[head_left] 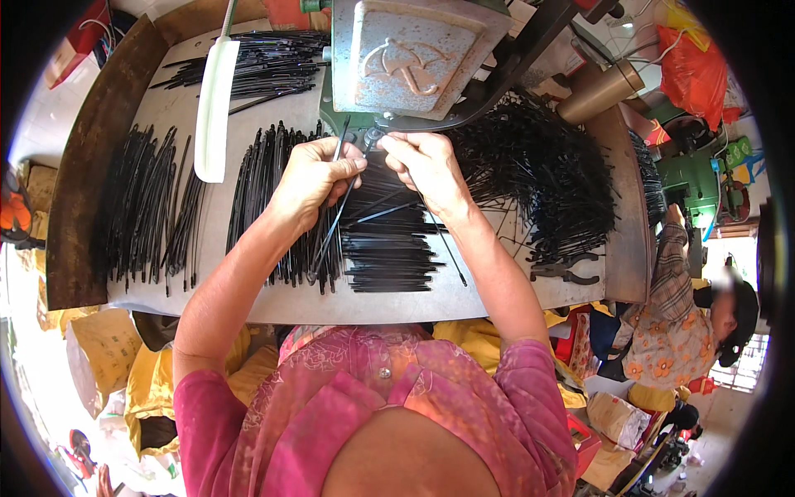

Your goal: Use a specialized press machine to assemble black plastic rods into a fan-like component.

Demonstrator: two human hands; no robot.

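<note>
My left hand (313,180) grips a small bundle of thin black metal rods (331,232) that slant down and to the left from my fingers. My right hand (428,170) pinches the upper end of one rod at the base of a green press machine (414,58). Both hands meet just under the machine's head. Beneath them lies a flat stack of black rods (387,248) on the grey metal workbench (364,302).
Rows of black rods (145,211) lie at the left, another pile (265,58) at the back, a tangled heap (546,174) at the right. A white strip (214,108) lies on the bench. Black pliers (567,269) rest near the right edge. Another person (691,323) sits at the right.
</note>
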